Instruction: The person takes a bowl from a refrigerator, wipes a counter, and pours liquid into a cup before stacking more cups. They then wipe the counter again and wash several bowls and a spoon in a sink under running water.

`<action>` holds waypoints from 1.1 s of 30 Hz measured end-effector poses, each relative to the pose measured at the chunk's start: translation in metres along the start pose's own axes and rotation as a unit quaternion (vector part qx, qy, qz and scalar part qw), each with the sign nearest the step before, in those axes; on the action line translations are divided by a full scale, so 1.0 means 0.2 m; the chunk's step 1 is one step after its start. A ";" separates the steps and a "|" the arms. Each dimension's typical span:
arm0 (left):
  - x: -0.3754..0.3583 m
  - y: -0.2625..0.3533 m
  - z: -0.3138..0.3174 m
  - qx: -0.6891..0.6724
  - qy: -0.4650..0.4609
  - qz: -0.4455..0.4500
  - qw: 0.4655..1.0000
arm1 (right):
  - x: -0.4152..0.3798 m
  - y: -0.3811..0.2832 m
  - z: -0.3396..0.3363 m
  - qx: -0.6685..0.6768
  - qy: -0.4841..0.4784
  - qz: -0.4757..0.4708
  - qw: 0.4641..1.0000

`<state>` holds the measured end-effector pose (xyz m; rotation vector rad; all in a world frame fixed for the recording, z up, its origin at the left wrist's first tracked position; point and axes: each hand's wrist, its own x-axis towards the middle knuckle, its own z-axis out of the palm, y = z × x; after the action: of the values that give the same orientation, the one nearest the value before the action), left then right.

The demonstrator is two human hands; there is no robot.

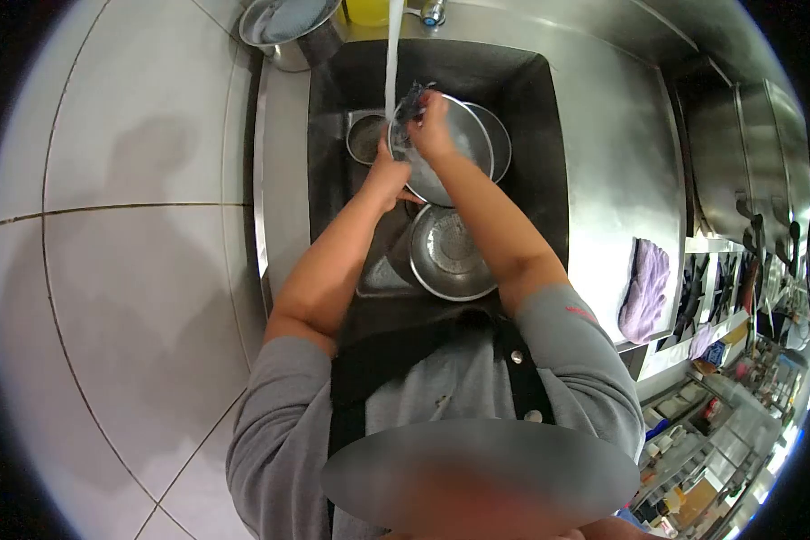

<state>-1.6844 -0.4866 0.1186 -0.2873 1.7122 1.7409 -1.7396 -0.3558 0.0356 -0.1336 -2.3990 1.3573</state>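
In the dark sink, my left hand [388, 180] grips the lower left rim of a round metal bowl [463, 139]. My right hand [433, 129] is closed on a dark scouring pad [412, 101] against the bowl's upper left part. A stream of water [391, 63] falls beside the bowl's left edge. Behind the held bowl another metal bowl [502, 144] shows on the right. Nearer my body lies a wide metal bowl [450, 252], partly under my right forearm. A small round metal dish [364, 137] sits left of my hands.
A metal pot [306, 40] stands at the sink's back left corner, beside a yellow container [367, 11]. A tap knob [433, 13] is at the back. On the steel counter [603, 162] lies a purple cloth [646, 288]. Large steel pots [747, 162] stand far right; white tiles cover the left wall.
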 end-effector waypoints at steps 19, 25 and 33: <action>-0.04 0.05 0.02 0.111 0.076 0.177 0.975 | -0.22 0.23 -0.20 -0.498 -0.028 -0.101 0.861; 0.07 -0.03 -0.02 0.160 0.080 0.216 0.960 | -0.34 0.24 0.18 -0.017 -0.192 0.096 0.976; 0.05 0.05 -0.06 0.097 0.086 0.207 0.970 | -0.28 -0.29 -0.06 0.356 -0.275 0.290 0.845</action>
<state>-1.7010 -0.4940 0.1199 0.0125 2.1733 1.8585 -1.6771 -0.3919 0.0731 -0.3147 -2.1223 2.8155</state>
